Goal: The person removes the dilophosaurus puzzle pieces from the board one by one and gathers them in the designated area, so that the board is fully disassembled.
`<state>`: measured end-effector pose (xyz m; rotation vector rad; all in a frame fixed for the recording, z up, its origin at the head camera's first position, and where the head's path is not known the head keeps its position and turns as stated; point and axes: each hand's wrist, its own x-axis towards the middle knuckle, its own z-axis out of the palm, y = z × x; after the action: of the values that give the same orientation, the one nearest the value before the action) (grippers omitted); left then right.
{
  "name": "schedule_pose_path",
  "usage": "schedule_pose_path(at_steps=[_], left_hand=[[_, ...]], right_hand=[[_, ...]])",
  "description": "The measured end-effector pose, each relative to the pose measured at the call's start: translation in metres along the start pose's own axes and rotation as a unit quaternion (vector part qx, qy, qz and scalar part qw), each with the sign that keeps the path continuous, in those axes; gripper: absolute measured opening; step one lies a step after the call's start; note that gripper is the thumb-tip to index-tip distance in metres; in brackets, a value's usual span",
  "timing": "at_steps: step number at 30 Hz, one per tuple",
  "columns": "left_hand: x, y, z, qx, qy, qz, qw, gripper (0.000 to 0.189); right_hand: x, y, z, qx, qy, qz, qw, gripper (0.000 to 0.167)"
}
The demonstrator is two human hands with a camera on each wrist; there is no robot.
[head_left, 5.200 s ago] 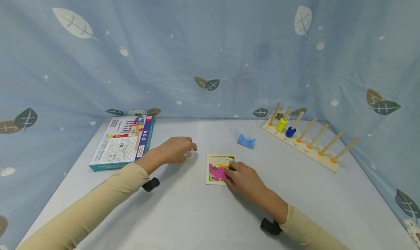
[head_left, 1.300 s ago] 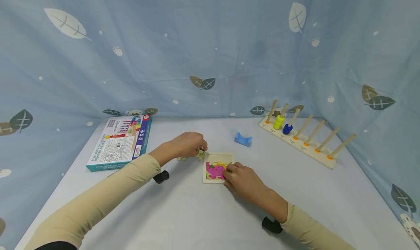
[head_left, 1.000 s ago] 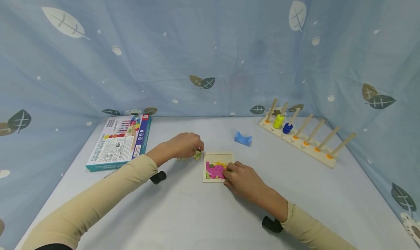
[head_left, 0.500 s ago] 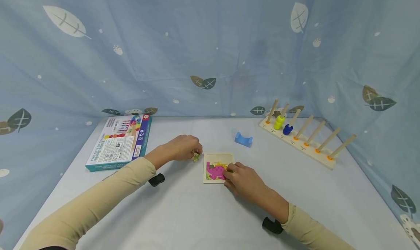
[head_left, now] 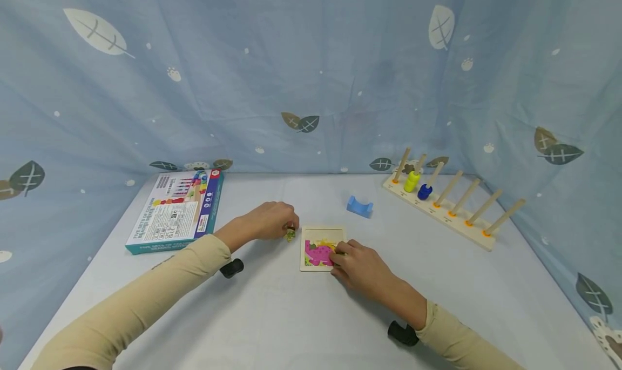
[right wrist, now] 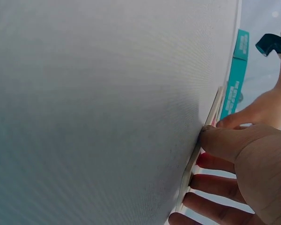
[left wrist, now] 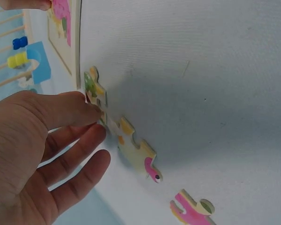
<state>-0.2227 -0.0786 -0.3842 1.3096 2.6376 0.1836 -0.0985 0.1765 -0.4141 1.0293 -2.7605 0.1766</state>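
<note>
My left hand (head_left: 264, 220) pinches a green-and-yellow jigsaw piece (left wrist: 94, 85) between thumb and index finger, on the table just left of the puzzle tray (head_left: 323, 233). The other fingers of that hand are loosely bent. Two more jigsaw pieces lie past it in the left wrist view: a pale one with a pink head (left wrist: 136, 151) and a pink one (left wrist: 193, 210). My right hand (head_left: 363, 267) grips the tray's right side, thumb at the near edge, fingers over the picture. A pink dinosaur (head_left: 318, 254) fills the tray's lower part; its upper strip is bare wood.
A flat toy box (head_left: 175, 210) lies at the back left. Behind the tray sits a light-blue curved block (head_left: 359, 207). A wooden peg board (head_left: 444, 217) with yellow and blue beads stands at the back right. A patterned blue curtain (head_left: 311, 78) hangs behind the table.
Pieces seen in the tray's upper part earliest are out of it. My left hand carried a piece beside the tray, then drew slightly left and lowered it. My right hand stays on the tray.
</note>
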Motion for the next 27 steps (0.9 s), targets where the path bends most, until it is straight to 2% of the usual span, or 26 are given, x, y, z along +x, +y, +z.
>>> schedule_pose_path(at_steps=[6, 12, 17, 24, 27], left_hand=[[0.001, 0.005, -0.002, 0.008, 0.009, -0.005, 0.9999, 0.021], [0.007, 0.017, -0.006, 0.014, -0.005, -0.003, 0.9999, 0.026], [0.011, 0.023, -0.006, 0.011, -0.013, -0.007, 0.9998, 0.025], [0.014, 0.029, -0.003, 0.002, -0.010, 0.010, 0.9999, 0.026], [0.016, 0.032, -0.001, -0.002, -0.011, 0.011, 0.9999, 0.025]], right_hand=[[0.005, 0.003, -0.002, 0.017, -0.016, 0.006, 0.9997, 0.033], [0.015, 0.010, -0.008, 0.066, -0.044, 0.031, 0.9964, 0.026], [0.027, 0.013, -0.007, 0.102, -0.031, 0.050, 0.9930, 0.019], [0.037, 0.007, 0.001, 0.061, -0.006, 0.065, 0.9960, 0.031], [0.038, 0.005, 0.005, 0.043, 0.007, 0.066, 0.9968, 0.032]])
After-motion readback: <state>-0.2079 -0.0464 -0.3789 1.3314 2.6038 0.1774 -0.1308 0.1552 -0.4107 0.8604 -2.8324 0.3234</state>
